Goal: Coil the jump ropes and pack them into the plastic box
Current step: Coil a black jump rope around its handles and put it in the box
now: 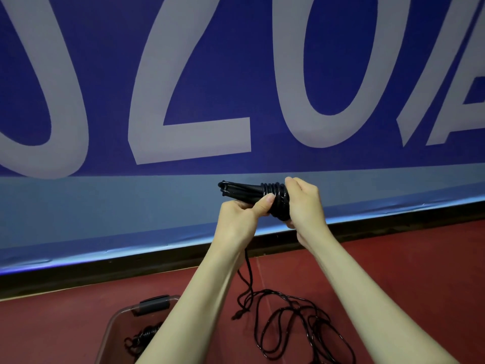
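Had the black rubbery jump rope bundle [252,194] up at chest height in front of the blue banner wall with large grey lettering [183,74], both hands on it. My left hand [242,219] pinched the folded strands, thumb pressed on top just beside the wrap turns. My right hand [301,203] was curled round the wrapped end, fingers closed over the tight turns; I couldn't tell where the free tail was under the palm.

Judgement on the step: this was the finishing wrap. To do it well, keep the turns tight and side by side, hold tension with the thumb, and tuck the tail under the last turn so it won't spring open in the box.

A thin black cord [248,269] hung below my left wrist toward the loose tangle of black rope [294,327] lying on the dark red floor [393,258], near the box. Couldn't tell if the cord joined that tangle or my bundle.

The clear plastic box with a grey latch handle [118,319] sat open at lower left, partly hidden by my left forearm. Inside: one coiled black rope [144,336], resting on the bottom. Rest of the interior hidden.
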Demonstrator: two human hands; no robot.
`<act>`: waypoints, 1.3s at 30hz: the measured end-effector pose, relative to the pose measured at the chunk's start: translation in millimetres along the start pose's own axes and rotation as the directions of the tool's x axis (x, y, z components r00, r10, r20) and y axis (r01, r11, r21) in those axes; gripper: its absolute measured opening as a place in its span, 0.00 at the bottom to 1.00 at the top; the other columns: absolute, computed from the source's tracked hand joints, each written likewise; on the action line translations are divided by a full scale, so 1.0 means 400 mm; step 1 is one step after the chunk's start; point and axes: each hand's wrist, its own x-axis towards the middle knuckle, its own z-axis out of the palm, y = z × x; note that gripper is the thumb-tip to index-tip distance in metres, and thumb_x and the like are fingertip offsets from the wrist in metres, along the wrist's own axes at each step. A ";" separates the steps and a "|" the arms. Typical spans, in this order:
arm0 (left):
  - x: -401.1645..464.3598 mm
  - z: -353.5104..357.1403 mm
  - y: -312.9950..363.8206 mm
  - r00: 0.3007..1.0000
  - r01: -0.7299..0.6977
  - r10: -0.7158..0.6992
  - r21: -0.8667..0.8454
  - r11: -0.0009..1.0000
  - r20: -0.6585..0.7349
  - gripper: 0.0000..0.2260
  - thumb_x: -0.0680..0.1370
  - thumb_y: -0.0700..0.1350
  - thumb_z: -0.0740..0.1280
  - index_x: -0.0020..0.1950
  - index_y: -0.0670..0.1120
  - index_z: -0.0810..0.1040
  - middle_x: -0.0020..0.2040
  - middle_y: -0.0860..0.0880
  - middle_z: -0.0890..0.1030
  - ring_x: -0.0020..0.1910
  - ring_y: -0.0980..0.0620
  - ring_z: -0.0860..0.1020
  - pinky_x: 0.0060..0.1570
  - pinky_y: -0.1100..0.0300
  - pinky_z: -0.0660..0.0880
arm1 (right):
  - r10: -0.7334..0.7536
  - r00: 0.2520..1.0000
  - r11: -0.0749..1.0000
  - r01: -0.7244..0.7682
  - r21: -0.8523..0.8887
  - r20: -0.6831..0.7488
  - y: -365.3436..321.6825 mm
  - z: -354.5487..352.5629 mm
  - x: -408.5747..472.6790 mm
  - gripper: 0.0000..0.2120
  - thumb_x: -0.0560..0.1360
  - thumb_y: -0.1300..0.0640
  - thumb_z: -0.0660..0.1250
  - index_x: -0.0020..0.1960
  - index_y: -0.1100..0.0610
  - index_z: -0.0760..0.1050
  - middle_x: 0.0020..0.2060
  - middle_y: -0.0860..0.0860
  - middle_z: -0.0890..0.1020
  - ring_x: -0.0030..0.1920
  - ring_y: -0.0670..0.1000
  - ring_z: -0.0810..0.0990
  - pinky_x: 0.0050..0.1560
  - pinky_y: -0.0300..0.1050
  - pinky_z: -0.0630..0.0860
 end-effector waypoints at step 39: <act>0.006 -0.116 0.034 0.923 -0.384 0.253 0.643 0.662 0.291 0.04 0.74 0.45 0.72 0.39 0.49 0.82 0.37 0.53 0.81 0.37 0.56 0.77 0.42 0.56 0.75 | 0.154 0.903 0.665 0.206 -0.718 0.401 -0.097 -0.081 -0.004 0.17 0.76 0.56 0.60 0.31 0.55 0.59 0.27 0.51 0.64 0.29 0.53 0.60 0.33 0.45 0.59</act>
